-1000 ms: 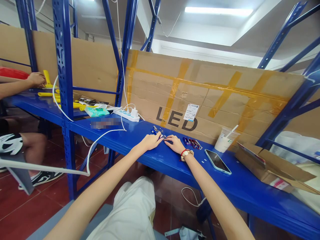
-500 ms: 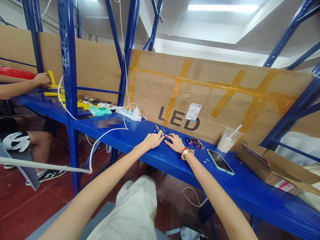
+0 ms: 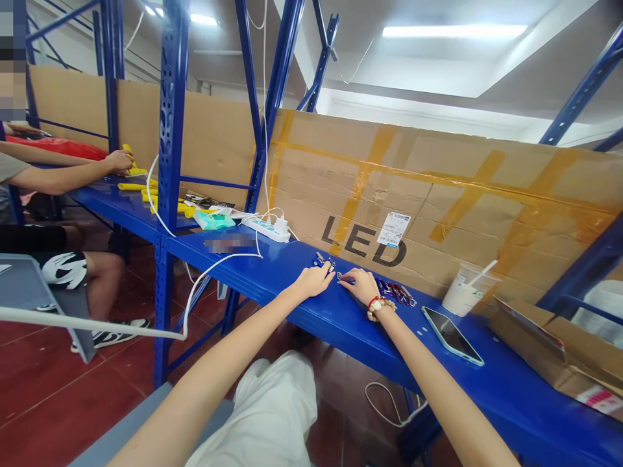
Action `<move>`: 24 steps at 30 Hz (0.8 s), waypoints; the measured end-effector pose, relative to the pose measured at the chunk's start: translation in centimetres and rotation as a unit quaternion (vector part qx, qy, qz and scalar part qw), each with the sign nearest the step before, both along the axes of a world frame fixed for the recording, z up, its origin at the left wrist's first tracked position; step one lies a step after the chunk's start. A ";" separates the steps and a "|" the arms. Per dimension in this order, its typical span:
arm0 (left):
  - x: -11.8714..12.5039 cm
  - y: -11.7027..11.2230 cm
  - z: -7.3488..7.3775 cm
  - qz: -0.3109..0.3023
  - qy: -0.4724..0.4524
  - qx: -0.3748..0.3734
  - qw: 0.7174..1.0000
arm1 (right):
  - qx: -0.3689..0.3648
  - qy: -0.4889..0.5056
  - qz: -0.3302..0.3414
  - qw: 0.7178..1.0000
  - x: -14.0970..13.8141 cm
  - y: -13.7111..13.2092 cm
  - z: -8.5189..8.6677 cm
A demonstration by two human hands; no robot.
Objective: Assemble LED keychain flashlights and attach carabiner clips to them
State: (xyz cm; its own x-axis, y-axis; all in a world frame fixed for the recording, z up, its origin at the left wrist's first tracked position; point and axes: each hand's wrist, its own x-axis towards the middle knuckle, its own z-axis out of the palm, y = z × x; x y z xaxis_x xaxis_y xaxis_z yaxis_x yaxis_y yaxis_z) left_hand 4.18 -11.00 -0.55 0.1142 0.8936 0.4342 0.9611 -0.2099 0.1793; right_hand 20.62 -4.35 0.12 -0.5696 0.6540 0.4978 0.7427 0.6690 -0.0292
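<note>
While fingers of the right hand (image 3: 361, 285), left of the phone (image 3: 452, 336), seem closed on a clip (image 3: 339, 277), for the left hand (image 3: 315, 281) I cannot tell; next move probably needs steadiness.

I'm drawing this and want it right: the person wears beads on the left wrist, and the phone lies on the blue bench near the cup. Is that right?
Not quite: the head view shows the beads on the wrist of the right hand, not the left. The phone does lie on the blue bench near the cup.
</note>
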 end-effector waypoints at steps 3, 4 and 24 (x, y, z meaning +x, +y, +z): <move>-0.1 -0.1 0.1 0.003 -0.013 0.007 1.000 | -0.024 0.025 0.006 0.999 -0.5 0.6 0.2; -0.1 -0.2 0.2 0.003 -0.015 0.011 1.000 | -0.030 0.041 0.008 0.999 -0.7 0.9 0.4; -2.3 -0.4 0.2 -0.011 -0.132 0.057 0.990 | -0.233 0.351 0.124 0.898 -2.5 1.1 0.0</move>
